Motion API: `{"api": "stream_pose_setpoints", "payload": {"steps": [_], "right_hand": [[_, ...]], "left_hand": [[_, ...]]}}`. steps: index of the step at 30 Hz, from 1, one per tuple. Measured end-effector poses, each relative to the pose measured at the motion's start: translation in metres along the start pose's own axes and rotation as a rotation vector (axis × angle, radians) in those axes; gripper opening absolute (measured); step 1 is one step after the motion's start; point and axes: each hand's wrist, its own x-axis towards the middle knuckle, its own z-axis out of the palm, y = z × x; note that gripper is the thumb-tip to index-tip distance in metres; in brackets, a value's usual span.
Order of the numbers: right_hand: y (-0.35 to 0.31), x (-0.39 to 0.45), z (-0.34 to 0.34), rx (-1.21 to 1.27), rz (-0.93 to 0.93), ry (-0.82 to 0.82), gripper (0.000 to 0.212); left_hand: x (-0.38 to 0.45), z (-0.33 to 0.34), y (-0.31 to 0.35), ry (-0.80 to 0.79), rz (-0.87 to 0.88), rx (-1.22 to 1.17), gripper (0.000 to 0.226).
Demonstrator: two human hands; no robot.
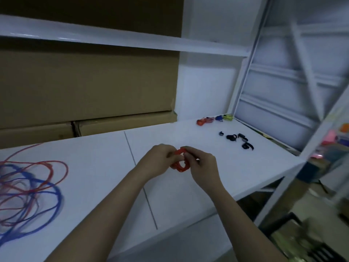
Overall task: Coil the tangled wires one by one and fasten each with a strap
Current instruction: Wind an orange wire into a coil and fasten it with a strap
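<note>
From the head view, both hands are up over the middle of the white bench (188, 186). The left hand (160, 159) and the right hand (201, 165) each pinch a side of a small red coil (179, 163), fingers curled tight. I think they hold it like that so the loops cannot spring open before a strap goes on. Black straps (238, 140) wait near the far right edge. Finished bundles (213, 119) sit at the far right corner. Tangled red and blue wires (28, 195) lie at the left edge.
</note>
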Motion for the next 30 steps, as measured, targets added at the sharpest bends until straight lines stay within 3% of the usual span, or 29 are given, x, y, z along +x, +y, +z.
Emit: {"api": "stream_pose_setpoints", "payload": {"steps": [6,10,15,23,28,30], "right_hand": [[0.056,0.029,-0.045,-0.103,-0.045,0.031,0.024],[0.098,0.070,-0.076,-0.078,0.010,-0.089,0.030],[0.148,0.137,-0.109,0.091,0.089,-0.193,0.029],[0.217,0.191,-0.169,0.185,0.096,-0.013,0.027],[0.263,0.224,-0.196,0.213,0.137,-0.064,0.027],[0.282,0.237,-0.200,0.190,0.141,-0.057,0.026]], "left_hand": [[0.064,0.051,0.028,0.068,0.097,0.194,0.027],[0.118,0.085,0.033,0.100,0.154,0.253,0.028],[0.194,0.111,0.041,0.119,0.202,0.185,0.027],[0.296,0.179,0.081,0.178,0.240,-0.072,0.023],[0.343,0.208,0.088,0.132,0.240,0.237,0.027],[0.355,0.218,0.089,0.111,0.220,0.236,0.025]]}}
